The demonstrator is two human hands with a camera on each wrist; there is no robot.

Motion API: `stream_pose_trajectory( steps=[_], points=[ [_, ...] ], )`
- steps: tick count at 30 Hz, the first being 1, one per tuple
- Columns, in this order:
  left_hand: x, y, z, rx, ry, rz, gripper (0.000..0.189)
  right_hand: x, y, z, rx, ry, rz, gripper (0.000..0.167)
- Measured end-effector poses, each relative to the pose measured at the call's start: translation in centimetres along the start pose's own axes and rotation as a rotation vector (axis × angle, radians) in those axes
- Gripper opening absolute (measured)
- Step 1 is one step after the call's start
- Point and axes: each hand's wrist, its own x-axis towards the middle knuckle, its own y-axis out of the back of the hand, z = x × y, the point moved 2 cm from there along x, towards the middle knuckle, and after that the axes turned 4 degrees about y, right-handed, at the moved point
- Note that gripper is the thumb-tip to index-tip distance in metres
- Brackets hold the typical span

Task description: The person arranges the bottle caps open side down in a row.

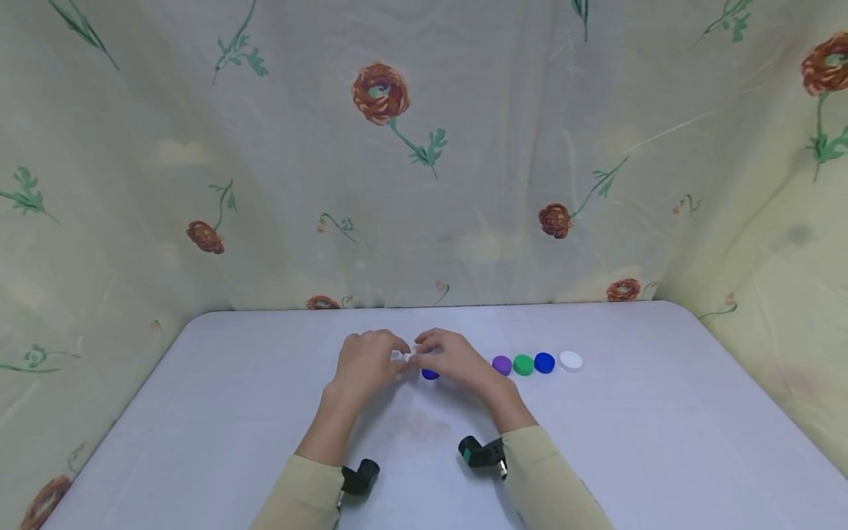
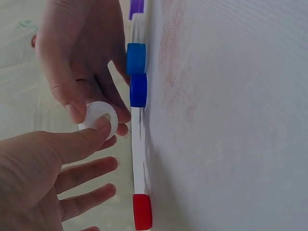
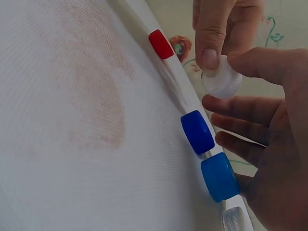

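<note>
A white bottle cap (image 2: 96, 109) is held above the table between both hands. My left hand (image 1: 367, 364) pinches it, the thumb lying across the cap's face. From the other side, my right hand (image 1: 457, 361) holds its edge between thumb and index finger; its other fingers are spread in the right wrist view. Close by on the table stand a dark blue cap (image 3: 198, 132) and a lighter blue cap (image 3: 220, 177), side by side. A red cap (image 2: 142, 211) sits apart, towards the left hand's side. In the head view the hands mostly hide the held cap.
To the right of the hands runs a row of caps: purple (image 1: 501, 365), green (image 1: 523, 364), blue (image 1: 545, 362) and white (image 1: 570, 360). Another whitish cap (image 3: 233, 220) stands beyond the lighter blue one. A flowered curtain (image 1: 490, 169) surrounds the white table (image 1: 218, 419).
</note>
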Motion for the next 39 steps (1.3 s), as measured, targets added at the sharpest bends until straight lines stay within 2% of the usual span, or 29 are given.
stream_pose_trajectory(
  steps=[12,25,31,39],
  points=[
    [0.12,-0.18,-0.13,0.005,0.015,-0.002,0.024,-0.18,-0.01,0.13,0.024,-0.001,0.041,0.036],
    [0.21,-0.27,-0.76,-0.020,0.039,-0.032,0.026,0.06,-0.13,0.00,-0.039,0.089,0.102,0.018],
    [0.22,-0.31,-0.74,-0.035,0.032,-0.051,0.028,0.06,-0.15,-0.11,-0.053,0.084,0.109,0.016],
    [0.19,-0.32,-0.40,-0.036,0.004,-0.036,0.017,-0.01,0.12,-0.54,-0.080,0.091,0.133,0.014]
  ],
)
